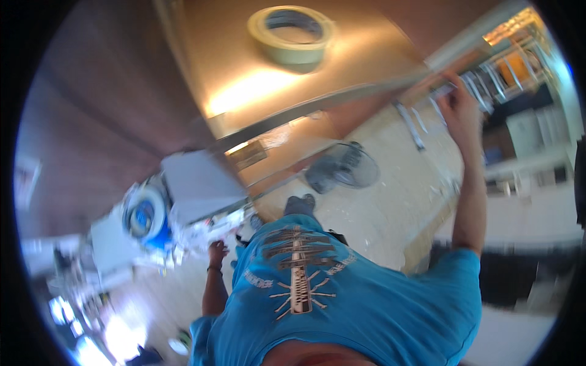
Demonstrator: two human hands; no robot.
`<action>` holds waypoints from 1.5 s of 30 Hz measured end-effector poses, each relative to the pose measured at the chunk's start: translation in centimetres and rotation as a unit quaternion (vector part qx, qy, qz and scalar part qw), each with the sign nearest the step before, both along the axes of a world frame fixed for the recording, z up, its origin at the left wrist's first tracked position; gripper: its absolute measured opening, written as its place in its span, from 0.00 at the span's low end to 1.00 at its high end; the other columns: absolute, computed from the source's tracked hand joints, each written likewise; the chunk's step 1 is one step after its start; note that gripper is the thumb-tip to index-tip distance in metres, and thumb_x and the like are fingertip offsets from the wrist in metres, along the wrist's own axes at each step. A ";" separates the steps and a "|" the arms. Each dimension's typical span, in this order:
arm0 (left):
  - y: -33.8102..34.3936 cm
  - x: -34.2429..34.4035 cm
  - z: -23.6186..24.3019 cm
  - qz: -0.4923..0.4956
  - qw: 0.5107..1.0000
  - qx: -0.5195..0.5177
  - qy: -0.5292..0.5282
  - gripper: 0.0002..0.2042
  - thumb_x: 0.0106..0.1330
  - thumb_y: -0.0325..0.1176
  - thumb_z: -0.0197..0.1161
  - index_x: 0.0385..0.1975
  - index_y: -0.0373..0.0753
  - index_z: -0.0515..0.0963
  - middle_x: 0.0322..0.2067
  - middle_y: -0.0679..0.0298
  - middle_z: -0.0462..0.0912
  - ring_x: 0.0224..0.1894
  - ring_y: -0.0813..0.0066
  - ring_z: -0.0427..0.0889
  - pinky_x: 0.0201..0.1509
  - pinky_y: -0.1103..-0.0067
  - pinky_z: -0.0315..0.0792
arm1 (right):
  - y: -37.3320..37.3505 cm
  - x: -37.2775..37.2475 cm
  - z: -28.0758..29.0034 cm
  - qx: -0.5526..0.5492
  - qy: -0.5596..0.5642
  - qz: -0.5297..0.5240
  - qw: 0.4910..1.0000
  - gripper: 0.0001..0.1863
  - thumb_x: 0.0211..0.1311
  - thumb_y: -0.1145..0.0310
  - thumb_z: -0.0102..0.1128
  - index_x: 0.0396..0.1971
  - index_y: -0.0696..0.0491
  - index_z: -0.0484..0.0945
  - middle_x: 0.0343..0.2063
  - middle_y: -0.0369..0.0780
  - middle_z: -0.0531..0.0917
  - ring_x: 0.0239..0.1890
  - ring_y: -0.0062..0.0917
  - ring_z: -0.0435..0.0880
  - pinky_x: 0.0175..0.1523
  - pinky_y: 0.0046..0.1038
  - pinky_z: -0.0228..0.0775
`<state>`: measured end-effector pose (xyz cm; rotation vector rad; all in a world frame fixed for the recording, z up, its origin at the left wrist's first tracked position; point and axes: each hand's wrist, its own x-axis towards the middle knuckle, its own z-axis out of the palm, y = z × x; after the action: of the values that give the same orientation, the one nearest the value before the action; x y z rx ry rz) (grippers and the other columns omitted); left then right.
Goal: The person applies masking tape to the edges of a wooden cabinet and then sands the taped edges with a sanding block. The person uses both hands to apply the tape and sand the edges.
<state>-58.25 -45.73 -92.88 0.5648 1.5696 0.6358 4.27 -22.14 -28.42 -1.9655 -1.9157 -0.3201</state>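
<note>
My right hand is raised at the right, beside the shelf's front edge, its fingers closed and blurred; what they hold, if anything, is unclear. A roll of pale yellow tape lies on the lit wooden shelf at top centre. My left hand hangs low at my left side, fingers loosely bent and apart, with nothing visible in it.
A standing fan is on the pale floor under the shelf. Dark wood panels fill the upper left. Grey boards and a blue-and-white round object lie at left. Further shelving lines the right side.
</note>
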 end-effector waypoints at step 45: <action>21.4 44.7 56.9 -0.098 0.609 0.691 0.377 0.12 0.65 0.28 0.69 0.48 0.42 0.85 0.43 0.61 0.86 0.46 0.64 0.83 0.51 0.69 0.74 | 11.8 7.4 -12.1 0.007 0.400 0.376 0.836 0.52 0.47 0.60 0.84 0.72 0.54 0.62 0.63 0.44 0.76 0.58 0.33 0.79 0.62 0.37 0.72</action>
<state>-13.53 -24.36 -35.98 2.4021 1.3934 1.5490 11.70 -10.31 -40.53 -0.9083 -1.8474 0.6121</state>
